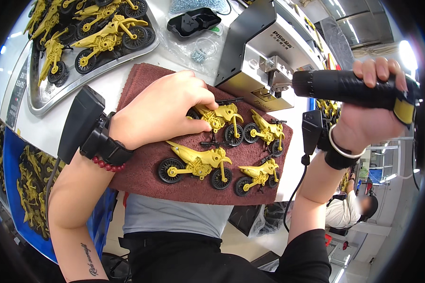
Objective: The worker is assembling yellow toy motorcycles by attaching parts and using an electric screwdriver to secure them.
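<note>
On a brown towel point(141, 174) lie several yellow toy motorcycles with black wheels. My left hand point(167, 106) is closed on the rear part of the upper-left toy motorcycle point(226, 114), thumb and fingers pinching its body; its rear wheel is mostly hidden. My right hand point(368, 108) is wrapped round a black electric screwdriver point(335, 85), raised on the right and lying nearly level. Its front end points left, at the metal jaws of a screw feeder point(255, 63); whether its bit touches them I cannot tell. Another toy motorcycle point(193, 162) lies below my left hand, with two more point(264, 129) to the right.
A metal tray point(42, 106) heaped with yellow toy motorcycles stands at the upper left. Behind the towel are a black plastic tray point(193, 22) and a bag of screws point(200, 5). A blue bin point(14, 188) of yellow parts sits lower left. A person point(349, 210) sits far right.
</note>
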Demonstrator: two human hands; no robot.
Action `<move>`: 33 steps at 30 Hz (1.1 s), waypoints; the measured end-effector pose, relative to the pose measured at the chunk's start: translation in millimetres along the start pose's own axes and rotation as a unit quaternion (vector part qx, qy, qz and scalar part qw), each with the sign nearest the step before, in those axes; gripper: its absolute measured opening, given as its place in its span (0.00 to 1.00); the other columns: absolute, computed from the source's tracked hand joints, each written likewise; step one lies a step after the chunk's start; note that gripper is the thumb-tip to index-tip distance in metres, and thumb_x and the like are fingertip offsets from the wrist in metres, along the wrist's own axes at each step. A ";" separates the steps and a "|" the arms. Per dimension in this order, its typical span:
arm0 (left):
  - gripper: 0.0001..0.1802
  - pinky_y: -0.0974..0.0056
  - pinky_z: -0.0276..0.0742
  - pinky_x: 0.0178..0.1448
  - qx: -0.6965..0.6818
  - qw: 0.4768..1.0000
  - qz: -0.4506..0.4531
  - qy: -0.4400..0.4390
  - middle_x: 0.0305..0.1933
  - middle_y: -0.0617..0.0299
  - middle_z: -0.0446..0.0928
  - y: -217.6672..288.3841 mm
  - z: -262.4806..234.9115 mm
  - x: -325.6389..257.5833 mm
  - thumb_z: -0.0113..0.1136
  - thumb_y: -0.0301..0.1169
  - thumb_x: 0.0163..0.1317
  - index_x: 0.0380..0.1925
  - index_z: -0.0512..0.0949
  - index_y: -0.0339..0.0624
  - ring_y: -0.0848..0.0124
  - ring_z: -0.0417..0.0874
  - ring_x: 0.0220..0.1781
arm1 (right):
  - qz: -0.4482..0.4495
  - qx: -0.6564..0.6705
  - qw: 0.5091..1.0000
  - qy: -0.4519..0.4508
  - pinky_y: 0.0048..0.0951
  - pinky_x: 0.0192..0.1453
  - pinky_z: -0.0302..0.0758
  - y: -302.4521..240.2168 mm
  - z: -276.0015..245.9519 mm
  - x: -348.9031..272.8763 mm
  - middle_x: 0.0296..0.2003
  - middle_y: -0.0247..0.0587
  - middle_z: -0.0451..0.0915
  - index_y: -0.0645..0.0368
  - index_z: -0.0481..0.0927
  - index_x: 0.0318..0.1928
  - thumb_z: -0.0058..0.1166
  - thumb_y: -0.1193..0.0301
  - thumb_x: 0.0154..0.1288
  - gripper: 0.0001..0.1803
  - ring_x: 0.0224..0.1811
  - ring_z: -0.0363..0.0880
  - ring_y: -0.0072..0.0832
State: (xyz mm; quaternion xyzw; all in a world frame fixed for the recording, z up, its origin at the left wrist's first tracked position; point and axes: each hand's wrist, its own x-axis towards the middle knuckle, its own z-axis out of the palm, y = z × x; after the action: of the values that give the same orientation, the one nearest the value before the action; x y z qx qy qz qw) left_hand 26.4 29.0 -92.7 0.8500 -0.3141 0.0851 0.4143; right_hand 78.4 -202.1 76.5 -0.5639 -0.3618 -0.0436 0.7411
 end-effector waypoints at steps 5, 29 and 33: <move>0.16 0.62 0.71 0.44 -0.004 1.000 0.003 0.002 0.32 0.60 0.77 2.6 -2.3 2.9 0.68 0.30 0.40 0.33 0.80 0.39 0.62 0.73 0.38 | 0.033 0.012 0.999 -0.020 0.31 0.39 0.64 16.2 -9.8 4.5 0.29 0.38 0.68 0.58 0.70 0.36 0.44 0.59 0.58 0.15 0.27 0.68 0.29; 0.15 0.62 0.70 0.42 -0.002 1.000 0.015 0.015 0.29 0.61 0.76 -0.2 0.6 1.7 0.68 0.30 0.40 0.32 0.80 0.40 0.62 0.72 0.37 | 0.106 0.005 0.992 -0.070 0.30 0.33 0.65 52.6 41.8 -28.8 0.26 0.36 0.67 0.59 0.69 0.38 0.47 0.66 0.57 0.11 0.22 0.67 0.25; 0.15 0.62 0.69 0.42 -0.014 1.000 0.017 0.016 0.29 0.61 0.76 -2.3 2.1 2.4 0.68 0.30 0.40 0.32 0.80 0.40 0.62 0.72 0.36 | 0.110 -0.006 0.991 -0.070 0.30 0.32 0.65 53.4 43.1 -30.8 0.25 0.37 0.68 0.59 0.69 0.38 0.47 0.67 0.57 0.11 0.21 0.67 0.25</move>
State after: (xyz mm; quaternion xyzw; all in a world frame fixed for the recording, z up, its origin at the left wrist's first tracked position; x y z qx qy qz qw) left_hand 29.4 27.4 -94.5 0.8374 -0.3230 0.1009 0.4293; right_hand 60.1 -156.0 19.9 -0.6063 -0.3484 0.0761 0.7108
